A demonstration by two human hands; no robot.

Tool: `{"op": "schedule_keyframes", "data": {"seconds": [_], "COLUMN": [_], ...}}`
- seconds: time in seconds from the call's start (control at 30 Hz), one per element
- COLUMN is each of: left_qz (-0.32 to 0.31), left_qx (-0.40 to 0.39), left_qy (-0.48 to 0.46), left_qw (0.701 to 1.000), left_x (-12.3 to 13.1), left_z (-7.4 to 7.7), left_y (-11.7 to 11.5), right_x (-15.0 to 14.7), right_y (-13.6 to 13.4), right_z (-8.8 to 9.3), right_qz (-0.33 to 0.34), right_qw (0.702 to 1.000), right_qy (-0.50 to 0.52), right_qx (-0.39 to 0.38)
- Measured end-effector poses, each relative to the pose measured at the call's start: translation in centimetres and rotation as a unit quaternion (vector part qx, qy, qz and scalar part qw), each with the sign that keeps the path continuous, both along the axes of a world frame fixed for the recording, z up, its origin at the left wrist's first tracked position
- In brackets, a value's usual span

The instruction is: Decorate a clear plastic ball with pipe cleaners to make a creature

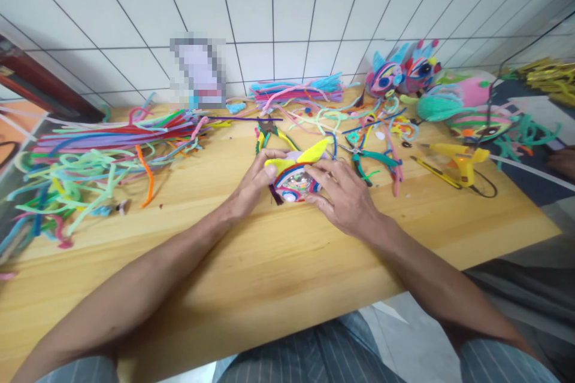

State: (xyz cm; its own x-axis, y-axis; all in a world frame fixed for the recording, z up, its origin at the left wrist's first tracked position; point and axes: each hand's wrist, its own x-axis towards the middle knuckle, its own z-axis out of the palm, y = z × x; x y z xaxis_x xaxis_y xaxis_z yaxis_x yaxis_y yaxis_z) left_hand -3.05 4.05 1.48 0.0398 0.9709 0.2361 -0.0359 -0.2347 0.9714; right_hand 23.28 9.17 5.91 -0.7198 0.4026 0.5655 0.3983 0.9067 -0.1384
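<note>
A pipe-cleaner craft figure sits at the middle of the table between my hands. It has yellow ear-like pieces on top, a red and blue curved rim, a clear shiny centre and a round eye at its lower left. My left hand grips its left side, with the thumb near the yellow piece. My right hand has its fingers curled over the right side. Just behind lie pliers with yellow-green handles. Teal-handled pliers rest to the right of my right hand.
Loose pipe cleaners spread over the left of the table, with a bundle by the tiled wall. Finished figures stand at back right. A yellow glue gun and yellow cutter lie right. Another person's hand shows at the far right.
</note>
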Motion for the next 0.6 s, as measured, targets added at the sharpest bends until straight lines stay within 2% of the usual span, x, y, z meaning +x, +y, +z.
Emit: {"op": "schedule_keyframes", "data": {"seconds": [0.13,0.27,0.43,0.6], "left_qz": [0.004,-0.023,-0.053,-0.048], "left_qx": [-0.049,-0.021,-0.014,-0.018], "left_qy": [-0.062,-0.02,0.02,0.033], "left_qw": [0.997,0.999,0.998,0.998], "left_x": [-0.1,-0.2,-0.5,-0.8], "left_z": [1.2,2.4,3.0,3.6], "left_y": [0.0,-0.3,-0.6,-0.5], "right_x": [-0.1,-0.2,-0.1,-0.3], "right_y": [-0.2,-0.2,-0.1,-0.4], "right_z": [0.0,-0.2,-0.4,-0.2], "right_qz": [0.002,-0.002,0.004,0.015], "right_qw": [1.0,1.0,1.0,0.999], "right_qy": [-0.001,-0.002,0.011,0.019], "right_qx": [0.015,0.015,0.014,0.031]}}
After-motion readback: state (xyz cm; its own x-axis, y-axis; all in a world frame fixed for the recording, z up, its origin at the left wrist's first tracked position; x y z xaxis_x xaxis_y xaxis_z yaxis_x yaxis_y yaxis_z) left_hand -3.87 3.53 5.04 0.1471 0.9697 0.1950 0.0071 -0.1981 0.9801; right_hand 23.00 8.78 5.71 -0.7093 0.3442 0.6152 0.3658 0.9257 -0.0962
